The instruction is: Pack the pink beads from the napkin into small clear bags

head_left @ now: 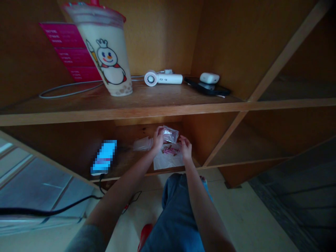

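My left hand is closed on the left edge of a small clear plastic bag, which is tilted above the lower shelf. Just right of the bag is my right hand, its fingers bent close together; whether they pinch anything is too small to tell. Between my hands, a little pile of pink and brownish pieces lies on a white sheet. More clear plastic bags rest on the shelf to the left of my left hand.
A phone with a cable stands at the left of the lower shelf. On the upper shelf are a tall drink cup, a pink card, a white handheld fan, and a white earbud case on a dark flat object.
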`<state>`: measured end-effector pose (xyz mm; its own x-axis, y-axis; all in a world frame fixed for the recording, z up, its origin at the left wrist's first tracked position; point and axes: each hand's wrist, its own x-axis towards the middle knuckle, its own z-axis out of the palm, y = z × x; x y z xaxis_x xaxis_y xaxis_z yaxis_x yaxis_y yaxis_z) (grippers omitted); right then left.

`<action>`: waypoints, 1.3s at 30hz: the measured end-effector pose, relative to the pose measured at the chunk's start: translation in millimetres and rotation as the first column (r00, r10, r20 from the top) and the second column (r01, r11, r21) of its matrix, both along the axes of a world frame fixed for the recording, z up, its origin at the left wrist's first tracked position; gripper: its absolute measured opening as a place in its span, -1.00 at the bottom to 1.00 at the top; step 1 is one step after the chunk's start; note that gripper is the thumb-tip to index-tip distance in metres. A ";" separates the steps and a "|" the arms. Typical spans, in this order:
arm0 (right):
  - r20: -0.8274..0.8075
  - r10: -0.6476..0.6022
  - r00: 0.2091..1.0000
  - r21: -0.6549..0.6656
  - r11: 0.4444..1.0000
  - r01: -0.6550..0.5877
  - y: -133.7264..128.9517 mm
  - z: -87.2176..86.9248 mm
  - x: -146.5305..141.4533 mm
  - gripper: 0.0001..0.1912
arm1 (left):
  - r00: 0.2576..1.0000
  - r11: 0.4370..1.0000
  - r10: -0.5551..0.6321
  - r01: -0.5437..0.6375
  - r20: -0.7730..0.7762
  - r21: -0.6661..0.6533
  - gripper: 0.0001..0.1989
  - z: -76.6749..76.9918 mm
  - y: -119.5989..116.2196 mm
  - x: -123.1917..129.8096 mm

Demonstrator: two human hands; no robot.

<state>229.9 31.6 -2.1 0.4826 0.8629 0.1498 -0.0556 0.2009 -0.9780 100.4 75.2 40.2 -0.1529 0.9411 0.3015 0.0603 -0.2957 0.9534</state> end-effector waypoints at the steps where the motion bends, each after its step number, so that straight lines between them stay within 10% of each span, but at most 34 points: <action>1: -0.028 0.021 0.999 -0.012 1.000 -0.021 -0.9 1.9 -0.5 -0.56 | 0.997 0.998 -0.031 0.035 0.076 -0.053 -0.79 -1.8 -3.0 3.6; 9: -0.072 0.184 0.980 -0.037 0.982 -0.187 -10.8 9.9 -1.9 -0.66 | 0.992 0.971 -0.028 0.056 0.119 -0.233 -0.63 -24.2 -21.8 7.3; 16: -0.096 0.245 0.965 -0.025 0.968 -0.248 -9.2 7.6 -2.8 -0.74 | 0.988 0.997 0.066 -0.059 -0.142 0.048 -0.45 -37.0 -33.8 3.5; 24: 0.005 0.284 0.959 -0.016 0.959 -0.284 -7.5 6.3 -8.0 -0.78 | 0.934 0.984 0.100 -0.043 -0.343 0.171 -0.83 -41.9 -32.7 3.2; 39: 0.181 0.304 0.936 -0.107 0.952 -0.288 -8.5 2.8 -13.6 -0.73 | 0.841 0.984 0.049 0.051 -0.539 0.169 -0.80 -41.1 -36.7 2.8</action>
<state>216.3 23.2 0.7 0.1722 0.9749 0.1409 0.0900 0.1268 -0.9878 103.2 38.5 -1.0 0.0821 0.8675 0.4907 0.5490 -0.4503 0.7042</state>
